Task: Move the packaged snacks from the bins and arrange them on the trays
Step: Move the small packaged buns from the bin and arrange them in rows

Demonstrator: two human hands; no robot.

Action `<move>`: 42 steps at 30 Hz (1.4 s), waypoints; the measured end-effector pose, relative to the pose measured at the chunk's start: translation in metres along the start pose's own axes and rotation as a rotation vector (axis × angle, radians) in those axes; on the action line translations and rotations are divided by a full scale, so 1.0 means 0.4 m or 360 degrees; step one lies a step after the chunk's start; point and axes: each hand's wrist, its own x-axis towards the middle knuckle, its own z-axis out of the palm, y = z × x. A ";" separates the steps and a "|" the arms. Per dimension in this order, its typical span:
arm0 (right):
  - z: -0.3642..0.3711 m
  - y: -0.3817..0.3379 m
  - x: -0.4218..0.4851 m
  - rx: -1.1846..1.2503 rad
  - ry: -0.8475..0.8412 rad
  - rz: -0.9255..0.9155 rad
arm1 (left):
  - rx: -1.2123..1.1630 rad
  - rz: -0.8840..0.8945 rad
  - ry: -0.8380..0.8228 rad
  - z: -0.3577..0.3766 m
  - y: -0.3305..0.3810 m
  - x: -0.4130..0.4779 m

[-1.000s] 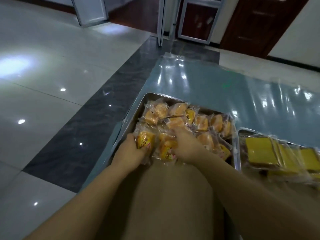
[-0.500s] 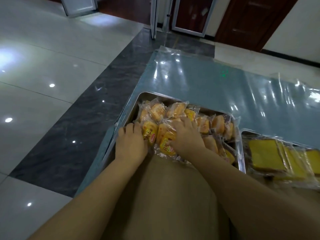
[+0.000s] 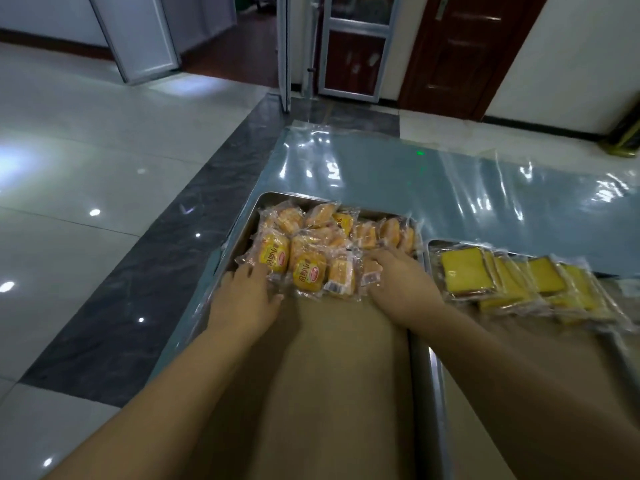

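A steel tray [image 3: 242, 230] on the table's left end holds several clear-wrapped round orange cakes [image 3: 308, 271]. My left hand [image 3: 244, 299] lies flat at the tray's near-left side, fingertips touching a wrapped cake [image 3: 273, 254]. My right hand [image 3: 401, 282] rests palm down at the near-right of the pile, fingers against a small packet [image 3: 369, 271]; neither hand is gripping anything. A second tray [image 3: 434, 244] to the right carries overlapping packets of flat yellow cake slices [image 3: 464, 271]. The near part of both trays is bare brown lining.
The table [image 3: 415, 188] is covered in glossy blue-grey plastic film and runs off to the right. Its left edge drops to a dark stone floor strip and pale tiles. Doors and a glass partition stand beyond the far end.
My hands have drawn apart: the left slid back to the near-left of the pile, the right moved right off the front cakes. The view has tilted up slightly.
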 end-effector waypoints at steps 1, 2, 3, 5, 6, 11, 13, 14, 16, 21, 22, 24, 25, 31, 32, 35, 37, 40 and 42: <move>-0.010 0.016 -0.031 0.0011 -0.0002 -0.0009 | 0.0022 0.0048 -0.0035 -0.001 0.015 -0.021; -0.020 0.034 -0.061 0.0007 -0.0008 -0.0018 | 0.0041 0.0090 -0.0063 0.000 0.032 -0.041; -0.030 0.053 -0.089 -0.0010 -0.0012 -0.0016 | 0.0027 0.0109 -0.0073 0.000 0.053 -0.062; -0.050 0.094 -0.148 -0.0046 -0.0007 0.0026 | -0.0040 0.0115 -0.0070 0.000 0.102 -0.107; -0.062 0.118 -0.177 -0.0058 -0.0001 0.0043 | -0.0056 0.0132 -0.0080 0.001 0.132 -0.128; -0.134 0.271 -0.337 -0.0062 -0.0017 0.0091 | -0.0093 0.0224 -0.0222 0.014 0.322 -0.249; -0.172 0.348 -0.408 -0.0054 -0.0004 0.0112 | -0.0109 0.0280 -0.0215 0.030 0.415 -0.302; -0.191 0.389 -0.445 -0.0048 0.0013 0.0129 | -0.0130 0.0314 -0.0208 0.039 0.464 -0.328; -0.233 0.474 -0.519 -0.0034 0.0047 0.0168 | -0.0190 0.0381 -0.0219 0.061 0.570 -0.376; -0.337 0.679 -0.685 -0.0052 0.0050 0.0282 | -0.0235 0.0582 -0.0190 0.107 0.824 -0.482; -0.359 0.716 -0.714 -0.0060 0.0053 0.0305 | -0.0232 0.0614 -0.0193 0.114 0.869 -0.500; -0.401 0.786 -0.764 -0.0102 0.0073 0.0349 | -0.0210 0.0673 -0.0210 0.127 0.953 -0.528; -0.423 0.820 -0.784 -0.0124 0.0080 0.0373 | -0.0195 0.0707 -0.0217 0.135 0.992 -0.535; -0.549 1.014 -0.828 -0.0285 0.0090 0.0452 | -0.0167 0.0899 -0.0165 0.171 1.184 -0.507; -0.570 1.044 -0.824 -0.0320 0.0074 0.0467 | -0.0157 0.0926 -0.0148 0.173 1.215 -0.492; -0.635 1.127 -0.804 -0.0410 0.0047 0.0488 | -0.0179 0.0980 -0.0117 0.183 1.314 -0.443; -0.681 1.172 -0.787 -0.0434 0.0066 0.0499 | -0.0172 0.1000 -0.0106 0.190 1.388 -0.413; -0.752 1.238 -0.765 -0.0464 0.0140 0.0462 | -0.0211 0.1079 -0.0104 0.195 1.503 -0.377; -0.800 1.283 -0.759 -0.0446 0.0233 0.0421 | -0.0210 0.1139 -0.0107 0.193 1.580 -0.361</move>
